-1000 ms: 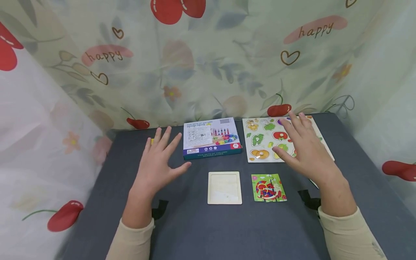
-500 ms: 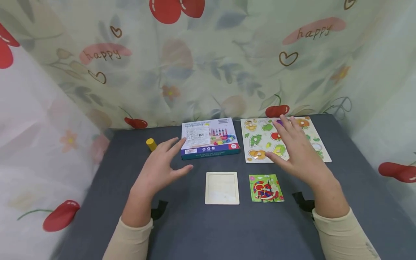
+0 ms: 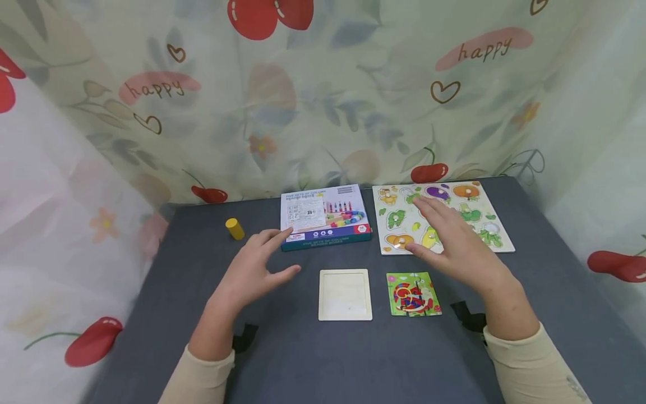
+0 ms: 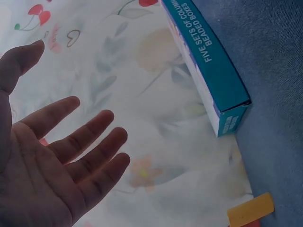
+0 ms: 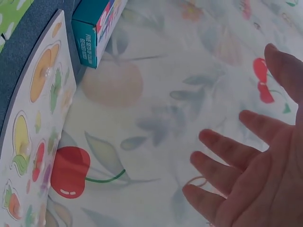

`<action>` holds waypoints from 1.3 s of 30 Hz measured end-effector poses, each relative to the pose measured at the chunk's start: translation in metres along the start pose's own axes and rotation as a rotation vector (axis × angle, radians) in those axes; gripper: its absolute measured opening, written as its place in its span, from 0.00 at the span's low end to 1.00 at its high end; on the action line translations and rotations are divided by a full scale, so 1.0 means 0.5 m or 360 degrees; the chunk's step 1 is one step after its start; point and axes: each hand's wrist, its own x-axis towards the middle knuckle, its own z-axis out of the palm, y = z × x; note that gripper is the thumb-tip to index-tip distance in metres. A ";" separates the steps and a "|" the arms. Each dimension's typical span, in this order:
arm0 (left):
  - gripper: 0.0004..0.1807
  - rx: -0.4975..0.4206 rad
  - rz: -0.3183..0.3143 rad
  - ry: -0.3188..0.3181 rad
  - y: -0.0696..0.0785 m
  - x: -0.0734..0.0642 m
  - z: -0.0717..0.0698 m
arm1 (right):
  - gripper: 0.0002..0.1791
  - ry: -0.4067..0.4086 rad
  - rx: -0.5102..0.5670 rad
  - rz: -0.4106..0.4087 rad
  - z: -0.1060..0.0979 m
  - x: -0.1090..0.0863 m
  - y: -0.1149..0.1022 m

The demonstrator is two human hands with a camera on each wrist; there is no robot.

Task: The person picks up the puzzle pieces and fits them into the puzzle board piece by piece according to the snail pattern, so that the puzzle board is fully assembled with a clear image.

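My left hand (image 3: 254, 269) hovers with fingers spread and holds nothing; its fingertips overlap the lower left corner of the "Five Sets of Column Beaded Boxes" box (image 3: 325, 217) in the head view. My right hand (image 3: 459, 247), also empty with fingers extended, overlaps the vegetable peg puzzle board (image 3: 396, 219). Between the hands lie a pale wooden tray (image 3: 345, 295) with a raised rim and, to its right, a small green jigsaw picture (image 3: 414, 294) with a red and blue figure. Both wrist views show bare palms, the left palm (image 4: 42, 175) and the right palm (image 5: 265, 184).
A yellow cylinder (image 3: 234, 229) stands at the back left of the dark grey table (image 3: 303, 365). Behind the table hangs a printed curtain (image 3: 313, 101), which also closes off both sides.
Both hands have come down a little and their fingers have relaxed. The left hand has uncovered the yellow cylinder; the right has shifted left, showing more of the puzzle board.
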 end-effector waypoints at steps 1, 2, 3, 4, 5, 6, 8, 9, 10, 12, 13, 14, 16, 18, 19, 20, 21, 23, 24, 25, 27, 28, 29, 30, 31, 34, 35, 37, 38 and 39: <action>0.45 -0.0020 0.0001 -0.0013 -0.002 0.000 0.003 | 0.48 -0.0031 0.0021 0.0010 0.001 0.000 -0.001; 0.45 -0.0049 0.0003 -0.0028 -0.003 0.001 0.007 | 0.47 -0.0060 0.0041 0.0018 0.002 0.000 -0.001; 0.45 -0.0077 0.0005 -0.0046 -0.004 0.002 0.010 | 0.47 -0.0089 0.0062 0.0027 0.003 0.001 -0.001; 0.45 -0.0102 0.0007 -0.0065 -0.005 0.004 0.013 | 0.47 -0.0113 0.0076 0.0035 0.005 0.001 -0.001; 0.44 -0.0122 0.0011 -0.0083 -0.006 0.005 0.015 | 0.46 -0.0138 0.0086 0.0044 0.006 0.002 0.000; 0.44 -0.0150 0.0013 -0.0103 -0.008 0.007 0.017 | 0.46 -0.0155 0.0100 0.0051 0.008 0.002 0.000; 0.44 -0.0197 0.0004 -0.0147 -0.011 0.009 0.021 | 0.44 -0.0180 0.0122 0.0059 0.014 0.002 0.002; 0.44 -0.0216 -0.0001 -0.0168 -0.012 0.010 0.022 | 0.43 -0.0190 0.0132 0.0065 0.017 0.003 0.003; 0.43 -0.0232 -0.0001 -0.0190 -0.012 0.011 0.023 | 0.43 -0.0200 0.0140 0.0077 0.019 0.003 0.005; 0.42 -0.0273 0.0003 -0.0230 -0.016 0.013 0.026 | 0.42 -0.0222 0.0156 0.0103 0.024 0.004 0.007; 0.42 -0.0286 0.0003 -0.0250 -0.018 0.014 0.028 | 0.41 -0.0226 0.0162 0.0110 0.027 0.004 0.008; 0.42 -0.0301 0.0006 -0.0267 -0.020 0.015 0.030 | 0.41 -0.0230 0.0170 0.0115 0.031 0.005 0.010; 0.41 -0.0322 0.0010 -0.0299 -0.023 0.017 0.033 | 0.40 -0.0234 0.0175 0.0118 0.036 0.007 0.012; 0.41 -0.0339 -0.0004 -0.0330 -0.026 0.020 0.038 | 0.39 -0.0226 0.0176 0.0095 0.042 0.008 0.015; 0.41 -0.0347 -0.0014 -0.0348 -0.026 0.021 0.040 | 0.38 -0.0218 0.0178 0.0079 0.045 0.008 0.016; 0.41 -0.0358 -0.0022 -0.0363 -0.026 0.022 0.042 | 0.37 -0.0214 0.0178 0.0068 0.048 0.009 0.017; 0.40 -0.0361 -0.0028 -0.0376 -0.027 0.023 0.044 | 0.36 -0.0210 0.0177 0.0059 0.051 0.010 0.018; 0.40 -0.0377 -0.0045 -0.0405 -0.027 0.025 0.049 | 0.34 -0.0204 0.0177 0.0044 0.056 0.013 0.020; 0.40 -0.0386 -0.0050 -0.0418 -0.026 0.026 0.051 | 0.33 -0.0207 0.0184 0.0042 0.059 0.015 0.021; 0.39 -0.0392 -0.0054 -0.0431 -0.025 0.027 0.054 | 0.31 -0.0210 0.0197 0.0041 0.062 0.016 0.023; 0.39 -0.0403 -0.0060 -0.0457 -0.025 0.029 0.060 | 0.29 -0.0223 0.0219 0.0051 0.067 0.019 0.026; 0.39 -0.0410 -0.0063 -0.0467 -0.025 0.029 0.064 | 0.27 -0.0233 0.0232 0.0060 0.069 0.020 0.027; 0.40 -0.0417 -0.0063 -0.0478 -0.025 0.030 0.067 | 0.26 -0.0247 0.0254 0.0073 0.071 0.021 0.028; 0.40 -0.0422 -0.0063 -0.0487 -0.026 0.031 0.071 | 0.25 -0.0264 0.0275 0.0089 0.074 0.022 0.029; 0.40 -0.0423 -0.0066 -0.0496 -0.027 0.031 0.075 | 0.24 -0.0281 0.0290 0.0104 0.075 0.023 0.030; 0.41 -0.0421 -0.0063 -0.0520 -0.029 0.033 0.086 | 0.23 -0.0336 0.0327 0.0164 0.080 0.024 0.032; 0.41 -0.0419 -0.0063 -0.0533 -0.029 0.034 0.089 | 0.23 -0.0354 0.0337 0.0182 0.082 0.024 0.033; 0.41 -0.0418 -0.0062 -0.0552 -0.030 0.034 0.094 | 0.23 -0.0384 0.0349 0.0201 0.085 0.025 0.035; 0.41 -0.0422 -0.0061 -0.0565 -0.030 0.034 0.096 | 0.23 -0.0399 0.0363 0.0213 0.087 0.025 0.036; 0.42 -0.0424 -0.0066 -0.0579 -0.029 0.034 0.097 | 0.24 -0.0413 0.0372 0.0224 0.090 0.025 0.037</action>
